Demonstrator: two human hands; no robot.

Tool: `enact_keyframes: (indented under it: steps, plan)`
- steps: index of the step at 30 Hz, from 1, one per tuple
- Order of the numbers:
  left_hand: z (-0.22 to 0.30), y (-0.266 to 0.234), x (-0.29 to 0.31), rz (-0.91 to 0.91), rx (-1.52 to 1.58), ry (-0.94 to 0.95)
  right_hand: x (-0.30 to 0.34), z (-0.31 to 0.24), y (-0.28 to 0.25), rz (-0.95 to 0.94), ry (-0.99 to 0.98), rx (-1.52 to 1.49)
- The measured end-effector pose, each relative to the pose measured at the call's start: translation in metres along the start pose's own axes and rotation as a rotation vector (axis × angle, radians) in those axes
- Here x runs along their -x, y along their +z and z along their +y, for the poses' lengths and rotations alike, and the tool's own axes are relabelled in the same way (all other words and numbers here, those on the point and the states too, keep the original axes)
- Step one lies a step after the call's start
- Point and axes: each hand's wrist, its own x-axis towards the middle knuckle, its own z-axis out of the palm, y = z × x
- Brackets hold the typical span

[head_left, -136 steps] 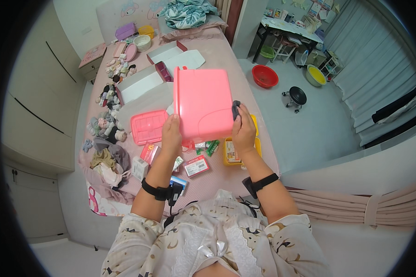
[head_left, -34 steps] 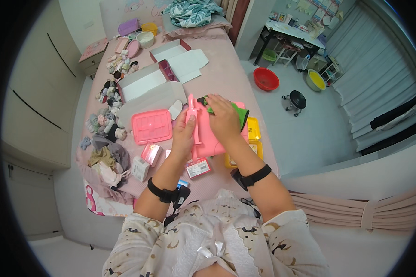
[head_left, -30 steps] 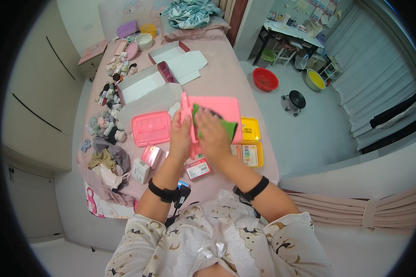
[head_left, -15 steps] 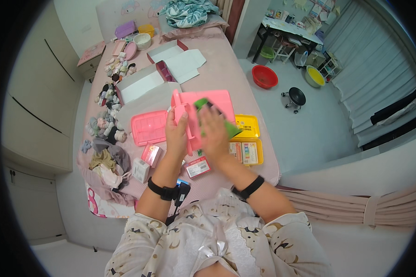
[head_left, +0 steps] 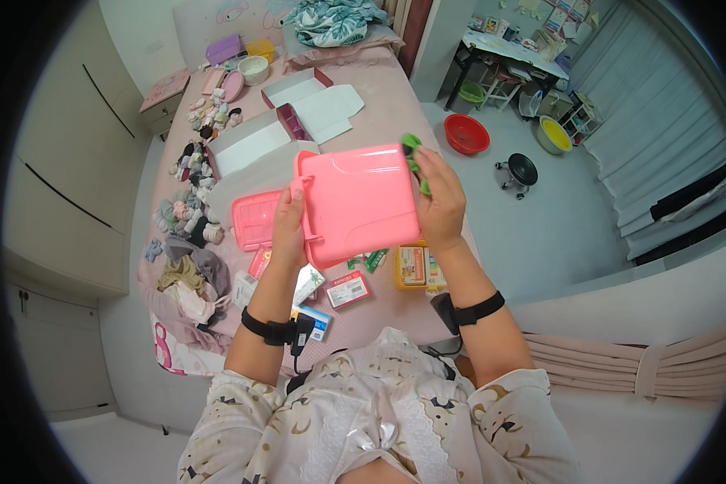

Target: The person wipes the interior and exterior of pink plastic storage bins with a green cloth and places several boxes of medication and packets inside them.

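Observation:
A pink plastic box point(head_left: 361, 202) is held up above the bed, a smooth broad face toward me. My left hand point(head_left: 289, 230) grips its left edge, near the hinge lugs, with the thumb on top. At the far right corner, my right hand point(head_left: 442, 202) is closed on a green and black cloth point(head_left: 411, 145) pressed along the box's right side. Partly hidden under the left part of the box lies a pink ribbed lid point(head_left: 252, 216). Below the box are several small cartons, among them a red and white carton point(head_left: 347, 290) and a blue one point(head_left: 313, 323).
A yellow case point(head_left: 410, 282) with small packs sits near the bed's right edge. Opened white cardboard boxes point(head_left: 250, 149) lie farther up, with rolled socks point(head_left: 189, 206) and clothes point(head_left: 189, 282) at the left. A red basin point(head_left: 466, 134) and black stool point(head_left: 522, 169) stand on the floor.
The cloth has moved from the box's broad face to its right side with my right hand. The box has tilted and now shows more of its broad face.

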Motion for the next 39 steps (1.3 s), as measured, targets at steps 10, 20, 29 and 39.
enact_keyframes:
  steps: [10, 20, 29, 39]
  plan:
    - [-0.015, 0.006, -0.001, -0.075, -0.026, -0.028, 0.026, -0.038, 0.037, -0.395, -0.144, -0.137]
    - [-0.028, -0.013, -0.012, 0.051, -0.071, 0.020, 0.072, -0.015, 0.001, -0.672, -0.137, -0.324]
    - [-0.005, 0.006, -0.025, 0.144, 0.076, -0.027, 0.059, -0.001, -0.047, 0.014, 0.278, 0.103]
    - [-0.035, 0.026, -0.011, 0.014, 0.047, -0.121, 0.054, -0.026, 0.017, -0.428, -0.218, 0.115]
